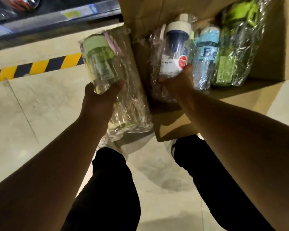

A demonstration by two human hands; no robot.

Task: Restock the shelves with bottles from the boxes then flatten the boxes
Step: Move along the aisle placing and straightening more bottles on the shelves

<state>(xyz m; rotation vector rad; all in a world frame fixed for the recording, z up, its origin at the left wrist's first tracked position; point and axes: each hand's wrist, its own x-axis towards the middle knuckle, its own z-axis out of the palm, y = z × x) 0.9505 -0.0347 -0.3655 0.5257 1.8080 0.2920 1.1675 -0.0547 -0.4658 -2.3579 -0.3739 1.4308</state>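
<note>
My left hand (101, 94) grips the bottom of a clear bottle with a pale green lid (100, 62), wrapped in plastic and held up left of the cardboard box (272, 52). My right hand (177, 80) grips the base of a clear bottle with a white and dark blue lid (175, 52), also in plastic, at the box's open left side. Inside the box lie a light blue bottle (205, 54) and a bright green bottle (232, 52), both wrapped.
A shelf edge (57, 19) with price tags runs across the top left, wrapped goods above it. Yellow and black hazard tape (38, 65) marks the floor below the shelf. A box flap (173, 129) hangs over my feet. My legs and white shoes stand on pale floor.
</note>
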